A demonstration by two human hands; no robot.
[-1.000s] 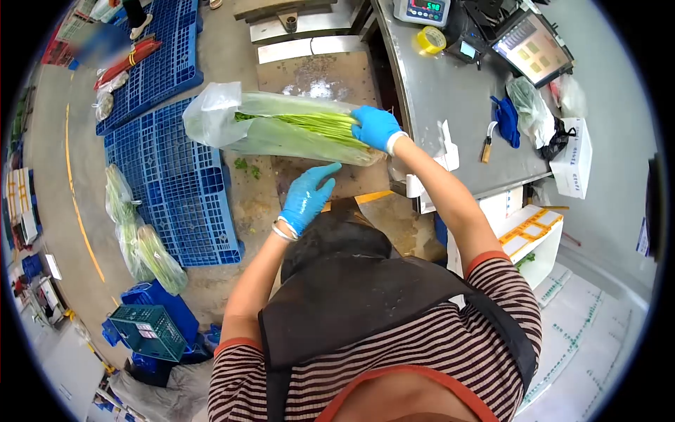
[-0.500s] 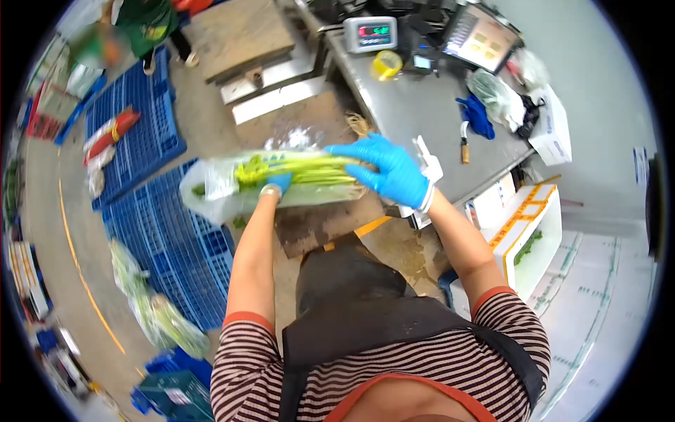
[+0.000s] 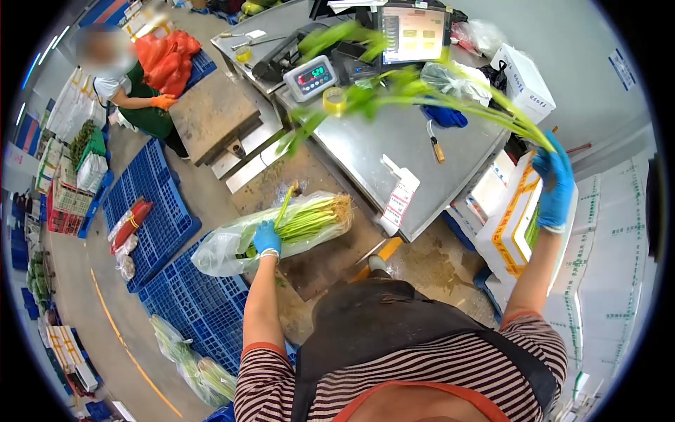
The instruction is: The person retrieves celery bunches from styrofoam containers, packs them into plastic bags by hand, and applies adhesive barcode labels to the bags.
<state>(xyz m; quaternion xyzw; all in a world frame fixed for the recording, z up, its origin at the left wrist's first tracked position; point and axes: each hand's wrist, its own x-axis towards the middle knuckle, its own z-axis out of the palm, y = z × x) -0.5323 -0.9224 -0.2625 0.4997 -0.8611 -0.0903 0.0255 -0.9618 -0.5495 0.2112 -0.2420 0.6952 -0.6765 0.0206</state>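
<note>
In the head view, my right hand [image 3: 555, 184], in a blue glove, is closed around the lower ends of a few long celery stalks [image 3: 485, 112]. Their leafy tops arch leftward over the metal table and blur. That hand is above a white foam box [image 3: 510, 235] with orange tape. My left hand [image 3: 267, 239], also gloved, grips a bagged celery bunch [image 3: 309, 224] low in front of me. The bunch's root end points right, out of the clear plastic bag [image 3: 218, 250]. One bright stalk sticks up beside the left fingers.
On the metal table [image 3: 365, 155] are a scale display [image 3: 310, 77], yellow tape [image 3: 335, 100], a wooden-handled knife [image 3: 437, 149] and a monitor [image 3: 413, 35]. Labels [image 3: 399, 200] hang at its edge. Blue pallets [image 3: 151, 204] lie left. A co-worker [image 3: 140, 105] stands beyond a platform [image 3: 214, 116].
My right hand has left the bagged bunch and swung right with celery stalks in it. My left hand stays on the bunch. The head view has shifted, bringing the co-worker further into sight.
</note>
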